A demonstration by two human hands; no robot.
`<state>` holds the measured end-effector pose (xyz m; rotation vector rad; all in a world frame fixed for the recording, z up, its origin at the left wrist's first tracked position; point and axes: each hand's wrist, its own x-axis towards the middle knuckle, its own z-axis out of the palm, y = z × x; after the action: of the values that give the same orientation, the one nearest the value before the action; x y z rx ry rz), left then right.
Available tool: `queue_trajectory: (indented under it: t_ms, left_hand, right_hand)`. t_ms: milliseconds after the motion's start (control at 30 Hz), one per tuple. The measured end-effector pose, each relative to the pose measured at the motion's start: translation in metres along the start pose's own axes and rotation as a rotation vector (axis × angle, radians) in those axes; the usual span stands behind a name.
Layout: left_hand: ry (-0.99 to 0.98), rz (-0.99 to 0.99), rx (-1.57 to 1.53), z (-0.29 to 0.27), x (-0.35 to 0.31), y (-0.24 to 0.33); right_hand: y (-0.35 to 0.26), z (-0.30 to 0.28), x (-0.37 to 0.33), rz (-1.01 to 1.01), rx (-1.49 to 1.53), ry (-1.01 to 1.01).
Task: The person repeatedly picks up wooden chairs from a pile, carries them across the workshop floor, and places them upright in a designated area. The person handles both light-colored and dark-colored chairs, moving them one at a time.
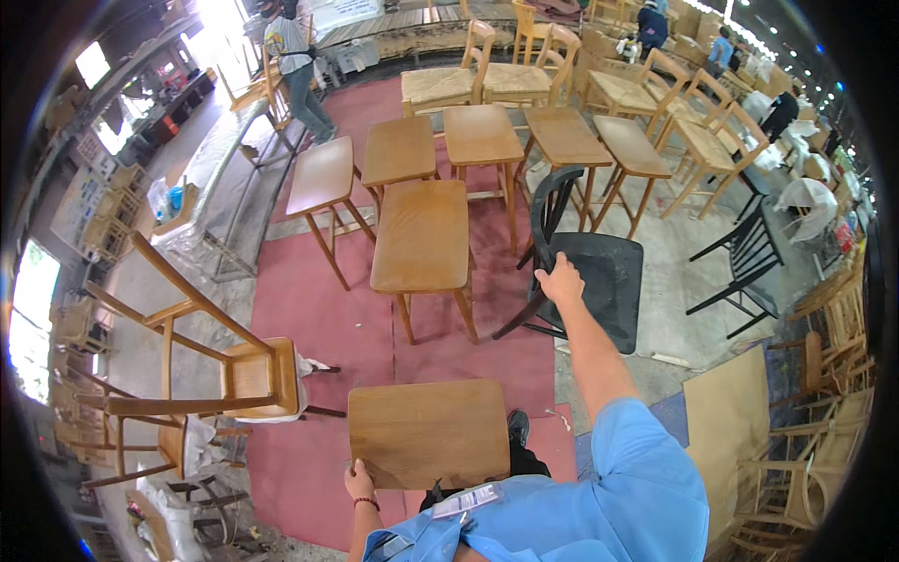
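Note:
My left hand [360,482] is closed on the near left corner of a brown wooden stool [428,429]. Only its flat rectangular top shows, right in front of my body; its legs are hidden. Stretched out to the right, my right hand [562,279] grips the curved back of a black chair [599,281], which has a broad dark seat and a slatted backrest. Another wooden stool [420,234] stands on its legs just left of the black chair, beyond the near stool.
Several stools, one a pale-topped stool [320,175], form a row farther off, with woven-seat chairs [440,84] behind. Upturned wooden chairs [257,375] stand left, a second black chair [749,258] right. Red sheeting [318,318] covers the floor. A person [295,66] walks at far left.

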<state>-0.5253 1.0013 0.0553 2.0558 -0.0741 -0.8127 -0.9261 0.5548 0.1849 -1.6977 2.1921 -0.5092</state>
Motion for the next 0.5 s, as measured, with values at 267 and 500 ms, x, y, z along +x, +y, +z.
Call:
queue_trajectory:
  t_ms: [267,500]
  left_hand:
    - [0.008,-0.306,0.037,-0.003,-0.052,-0.031]
    - [-0.094,-0.275,-0.135,-0.018,-0.035,-0.03]
  right_hand:
    - [0.049,-0.017,0.04,-0.196,-0.061,-0.374]
    - [0.234,-0.159,-0.052,-0.269,-0.253,-0.44]
